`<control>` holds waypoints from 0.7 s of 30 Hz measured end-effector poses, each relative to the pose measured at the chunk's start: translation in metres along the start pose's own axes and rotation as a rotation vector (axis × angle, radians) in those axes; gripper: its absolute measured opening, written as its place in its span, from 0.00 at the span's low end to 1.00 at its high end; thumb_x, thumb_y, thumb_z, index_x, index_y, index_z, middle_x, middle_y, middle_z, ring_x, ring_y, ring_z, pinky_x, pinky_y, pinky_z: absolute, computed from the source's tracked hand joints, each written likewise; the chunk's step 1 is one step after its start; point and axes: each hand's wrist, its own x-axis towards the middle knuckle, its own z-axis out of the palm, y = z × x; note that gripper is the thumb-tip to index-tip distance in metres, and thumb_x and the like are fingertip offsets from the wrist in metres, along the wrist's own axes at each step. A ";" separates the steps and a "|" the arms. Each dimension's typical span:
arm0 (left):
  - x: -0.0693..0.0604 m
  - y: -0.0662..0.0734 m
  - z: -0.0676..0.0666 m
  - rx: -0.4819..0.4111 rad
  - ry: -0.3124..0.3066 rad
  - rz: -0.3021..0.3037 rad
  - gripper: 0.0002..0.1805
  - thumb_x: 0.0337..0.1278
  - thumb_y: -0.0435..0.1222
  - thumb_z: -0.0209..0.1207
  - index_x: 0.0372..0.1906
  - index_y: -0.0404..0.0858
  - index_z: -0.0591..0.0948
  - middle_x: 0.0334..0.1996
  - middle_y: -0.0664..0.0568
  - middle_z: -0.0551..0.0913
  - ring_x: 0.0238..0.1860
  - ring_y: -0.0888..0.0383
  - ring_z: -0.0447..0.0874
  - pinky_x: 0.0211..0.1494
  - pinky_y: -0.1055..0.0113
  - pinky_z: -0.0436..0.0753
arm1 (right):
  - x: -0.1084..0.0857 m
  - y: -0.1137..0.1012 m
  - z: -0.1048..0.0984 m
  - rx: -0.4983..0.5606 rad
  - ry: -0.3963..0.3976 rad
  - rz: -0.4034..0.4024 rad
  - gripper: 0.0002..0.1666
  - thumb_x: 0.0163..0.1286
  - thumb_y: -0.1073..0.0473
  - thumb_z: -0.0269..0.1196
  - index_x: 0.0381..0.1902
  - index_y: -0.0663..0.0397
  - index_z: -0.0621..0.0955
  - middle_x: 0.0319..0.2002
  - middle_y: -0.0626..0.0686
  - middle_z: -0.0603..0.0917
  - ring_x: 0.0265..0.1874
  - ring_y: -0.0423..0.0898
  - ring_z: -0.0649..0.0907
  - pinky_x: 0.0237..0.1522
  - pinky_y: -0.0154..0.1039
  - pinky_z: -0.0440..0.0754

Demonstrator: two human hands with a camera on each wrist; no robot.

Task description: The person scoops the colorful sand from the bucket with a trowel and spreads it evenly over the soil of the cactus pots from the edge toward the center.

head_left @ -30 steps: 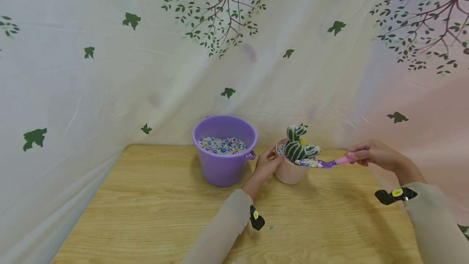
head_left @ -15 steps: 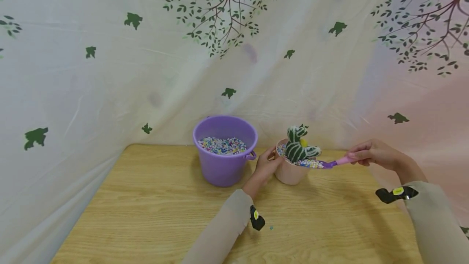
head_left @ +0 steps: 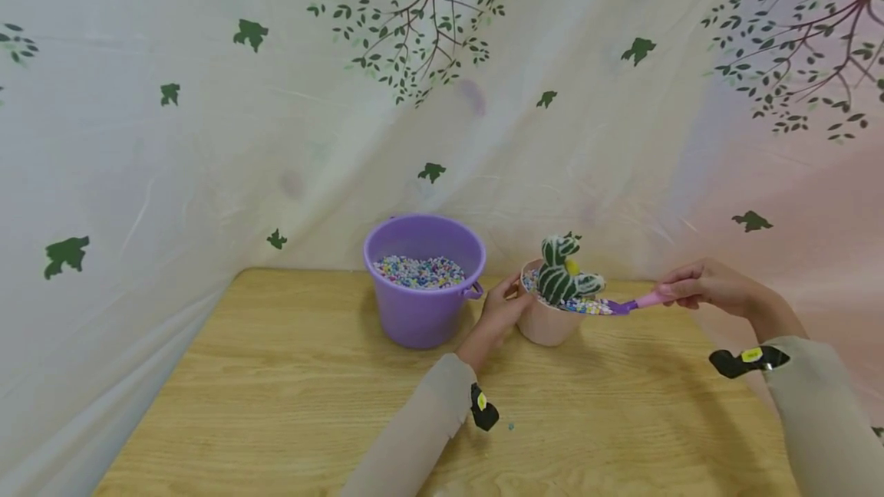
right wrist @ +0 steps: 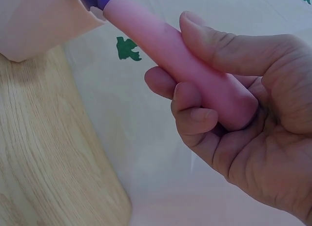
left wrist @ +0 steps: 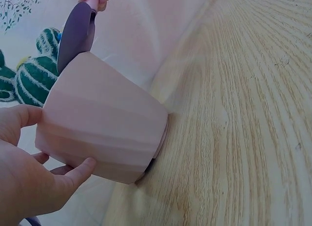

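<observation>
My left hand (head_left: 503,311) grips the left side of a pale pink flower pot (head_left: 549,327), thumb and fingers spread around its wall in the left wrist view. A stuffed green-and-white cactus (head_left: 558,278) with a yellow bit stands in the pot among small coloured beads. The right hand (head_left: 704,287) holds a toy trowel by its pink handle (right wrist: 170,50), fingers curled round it. The trowel's purple blade (left wrist: 77,35) lies over the pot's right rim, loaded with multicoloured beads (head_left: 585,306). How far the blade touches the rim is hard to tell.
Left of the pot stands a purple bucket (head_left: 421,320) partly filled with coloured beads (head_left: 421,272). Both stand on a wooden table (head_left: 311,405) near its back edge. A leaf-patterned curtain (head_left: 311,98) hangs behind. One small bead (head_left: 511,426) lies near the left forearm.
Both hands, the pot and the trowel stay almost still. The trowel and its beads shift very slightly to the right.
</observation>
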 end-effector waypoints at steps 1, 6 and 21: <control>0.000 0.000 0.000 -0.003 -0.003 -0.002 0.33 0.58 0.36 0.67 0.70 0.50 0.77 0.64 0.45 0.79 0.66 0.50 0.77 0.66 0.60 0.82 | 0.000 0.000 0.000 -0.001 0.000 0.000 0.13 0.77 0.66 0.55 0.45 0.68 0.85 0.29 0.42 0.86 0.24 0.44 0.79 0.26 0.34 0.79; -0.001 0.001 -0.002 -0.006 -0.012 -0.001 0.33 0.57 0.36 0.67 0.70 0.49 0.77 0.63 0.45 0.80 0.67 0.48 0.76 0.66 0.60 0.82 | 0.001 0.000 0.001 -0.012 0.012 -0.005 0.13 0.76 0.66 0.56 0.46 0.69 0.85 0.28 0.42 0.86 0.24 0.41 0.79 0.26 0.35 0.79; 0.001 -0.002 -0.003 -0.031 -0.024 -0.003 0.33 0.58 0.36 0.66 0.71 0.49 0.76 0.66 0.44 0.79 0.69 0.48 0.75 0.68 0.58 0.80 | -0.003 0.005 0.006 -0.089 0.100 0.035 0.12 0.73 0.63 0.60 0.46 0.62 0.87 0.25 0.45 0.82 0.26 0.47 0.80 0.32 0.37 0.78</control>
